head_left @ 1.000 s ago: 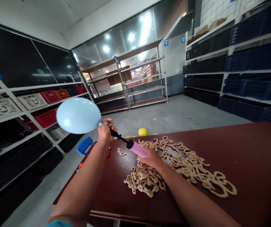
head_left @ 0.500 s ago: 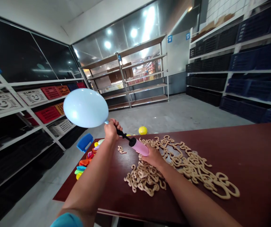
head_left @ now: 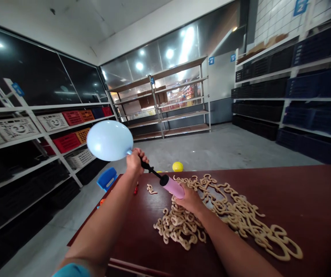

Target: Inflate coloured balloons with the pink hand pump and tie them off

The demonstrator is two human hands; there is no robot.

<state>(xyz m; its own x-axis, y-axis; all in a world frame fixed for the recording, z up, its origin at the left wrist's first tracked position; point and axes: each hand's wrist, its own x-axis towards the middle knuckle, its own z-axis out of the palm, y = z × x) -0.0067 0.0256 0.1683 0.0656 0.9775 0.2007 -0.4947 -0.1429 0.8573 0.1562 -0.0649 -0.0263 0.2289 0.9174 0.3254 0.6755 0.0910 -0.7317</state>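
Note:
A light blue balloon (head_left: pixel 109 141), round and inflated, points up and to the left from my left hand (head_left: pixel 136 161). The fingers of that hand are closed around its neck and the black end of a hand balloon pump. From there the black rod runs down to the pump's pink barrel (head_left: pixel 173 187). My right hand (head_left: pixel 189 198) is wrapped around the lower part of this barrel. Under and beyond my right forearm, many beige squiggly, uninflated long balloons (head_left: pixel 179 227) lie in a tangled heap on the dark red table (head_left: pixel 283 200).
A small beige bunch (head_left: pixel 151 189) lies apart near my left wrist. Beyond the table's far edge shows a yellow balloon (head_left: pixel 178 166). A blue stool (head_left: pixel 107 179) stands off the left edge. Shelves with crates (head_left: pixel 73 117) line the left and right sides.
The view has tilted upward, and the colourful pieces by the left table edge are now mostly hidden behind my left forearm. Slightly more black rod shows between my hands. Both grips stay the same.

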